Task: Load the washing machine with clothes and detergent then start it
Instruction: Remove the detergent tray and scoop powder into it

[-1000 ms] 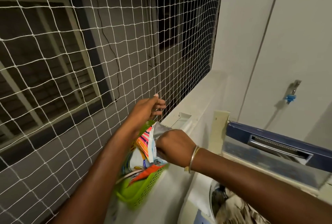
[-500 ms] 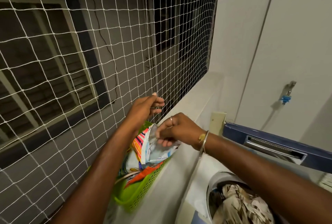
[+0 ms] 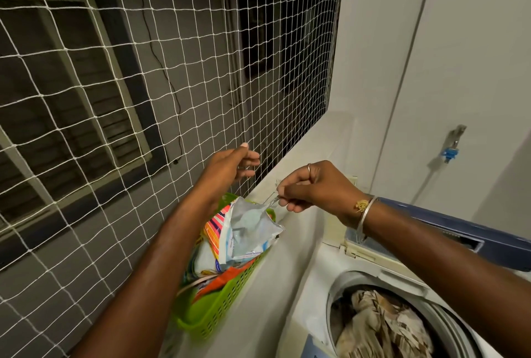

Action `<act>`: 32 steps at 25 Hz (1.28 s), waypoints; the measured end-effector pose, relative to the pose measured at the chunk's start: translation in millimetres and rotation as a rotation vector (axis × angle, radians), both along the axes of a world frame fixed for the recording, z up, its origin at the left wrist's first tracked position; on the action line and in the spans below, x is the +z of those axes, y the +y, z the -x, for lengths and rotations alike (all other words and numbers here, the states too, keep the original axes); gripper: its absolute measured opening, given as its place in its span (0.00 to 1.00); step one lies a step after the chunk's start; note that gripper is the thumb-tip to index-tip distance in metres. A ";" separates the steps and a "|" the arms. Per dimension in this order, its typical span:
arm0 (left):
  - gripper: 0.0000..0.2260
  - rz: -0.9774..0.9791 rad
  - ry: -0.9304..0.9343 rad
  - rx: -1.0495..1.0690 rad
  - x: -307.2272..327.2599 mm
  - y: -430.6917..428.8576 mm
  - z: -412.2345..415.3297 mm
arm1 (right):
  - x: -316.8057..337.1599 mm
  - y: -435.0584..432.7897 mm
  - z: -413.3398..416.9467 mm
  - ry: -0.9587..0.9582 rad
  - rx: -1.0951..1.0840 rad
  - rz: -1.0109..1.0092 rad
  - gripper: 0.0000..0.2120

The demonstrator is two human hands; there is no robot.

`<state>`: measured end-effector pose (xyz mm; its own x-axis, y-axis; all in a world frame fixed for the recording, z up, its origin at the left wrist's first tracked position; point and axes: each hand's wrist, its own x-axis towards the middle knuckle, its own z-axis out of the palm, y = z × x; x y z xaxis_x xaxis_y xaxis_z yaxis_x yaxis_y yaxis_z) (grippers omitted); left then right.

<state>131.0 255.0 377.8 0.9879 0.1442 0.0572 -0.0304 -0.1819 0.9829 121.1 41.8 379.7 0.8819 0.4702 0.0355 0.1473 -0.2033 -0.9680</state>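
Note:
An open detergent packet (image 3: 250,235) stands among other packets in a green basket (image 3: 221,304) on the white ledge. My right hand (image 3: 316,188) pinches the handle of a clear plastic spoon (image 3: 268,204); its bowl dips into the packet's mouth. My left hand (image 3: 230,166) is higher and to the left, fingers curled on a strand of the white net (image 3: 161,104). At the lower right is the top-loading washing machine (image 3: 330,297), its drum holding beige patterned clothes (image 3: 382,326). Its blue lid (image 3: 494,247) stands raised behind my right forearm.
The net covers the whole opening on the left, with a dark building wall and window beyond. A tap with a blue fitting (image 3: 451,150) is fixed to the white wall on the right. The basket hangs partly over the ledge's near edge.
My right hand came out of the packet and rose to the right, now gripping the clear spoon. The view has tipped down, showing more of the drum. My left hand stayed on the net.

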 end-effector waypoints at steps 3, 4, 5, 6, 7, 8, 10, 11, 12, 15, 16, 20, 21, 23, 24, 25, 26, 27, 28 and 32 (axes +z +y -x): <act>0.19 -0.021 0.011 -0.007 -0.5 1.1 -2.6 | -2.8 -2.2 -3.3 0.090 -0.021 -0.048 0.06; 0.19 -0.033 0.020 -0.013 -1.1 1.9 -3.5 | -3.8 -2.4 -4.6 0.126 -0.028 -0.069 0.07; 0.19 -0.043 0.028 -0.018 -1.8 2.7 -4.6 | -4.7 -2.3 -6.0 0.158 -0.032 -0.091 0.08; 0.19 -0.049 0.035 -0.022 -2.8 3.5 -5.7 | -5.5 -2.4 -7.4 0.186 -0.034 -0.116 0.09; 0.19 -0.053 0.040 -0.024 -3.5 4.0 -7.1 | -6.1 -2.4 -9.1 0.211 -0.032 -0.140 0.09; 0.19 -0.056 0.045 -0.026 -4.0 4.5 -8.0 | -6.3 -3.0 -10.5 0.232 -0.029 -0.163 0.09; 0.19 -0.060 0.056 -0.031 -4.6 5.7 -10.1 | -4.7 -4.6 -13.3 0.257 -0.021 -0.196 0.09; 0.19 -0.061 0.060 -0.034 -4.8 6.0 -11.2 | -3.2 -6.0 -14.7 0.261 -0.016 -0.204 0.08; 0.19 -0.061 0.066 -0.035 -4.8 6.8 -12.4 | -1.5 -7.5 -16.5 0.264 -0.011 -0.210 0.08; 0.19 -0.060 0.078 -0.049 -5.2 7.1 -16.9 | 3.4 -15.3 -22.5 0.275 0.001 -0.226 0.08; 0.19 -0.061 0.082 -0.052 -5.3 7.3 -18.8 | 4.9 -18.4 -25.2 0.282 -0.002 -0.235 0.08; 0.19 -0.080 0.129 -0.087 -8.7 9.3 -28.7 | 10.5 -31.6 -41.9 0.284 -0.032 -0.257 0.09; 0.18 -0.082 0.144 -0.095 -10.8 9.8 -30.5 | 11.6 -34.3 -47.3 0.284 -0.039 -0.257 0.09; 0.18 -0.096 0.171 -0.109 -14.2 10.7 -33.1 | 11.2 -38.2 -60.4 0.290 -0.055 -0.260 0.09; 0.17 -0.103 0.181 -0.115 -15.3 11.0 -34.5 | 9.5 -39.6 -67.3 0.295 -0.065 -0.262 0.09; 0.18 -0.105 0.187 -0.116 -15.7 11.6 -35.8 | 6.6 -40.2 -74.9 0.301 -0.076 -0.263 0.09; 0.18 -0.103 0.189 -0.110 -15.5 12.6 -37.0 | 2.9 -40.1 -82.6 0.306 -0.086 -0.262 0.09; 0.18 -0.094 0.190 -0.098 -15.3 14.4 -39.0 | -2.0 -39.0 -91.2 0.313 -0.095 -0.256 0.09; 0.18 -0.083 0.187 -0.087 -15.4 16.5 -40.7 | -7.6 -37.3 -99.9 0.319 -0.103 -0.247 0.09; 0.17 -0.044 0.169 -0.071 -18.0 24.1 -44.8 | -35.5 -29.6 -136.5 0.363 -0.142 -0.216 0.09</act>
<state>175.8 279.0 359.8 0.9915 0.0749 -0.1061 0.1207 -0.2284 0.9661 257.7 12.2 344.1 0.9107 0.3590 -0.2043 -0.2249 0.0161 -0.9743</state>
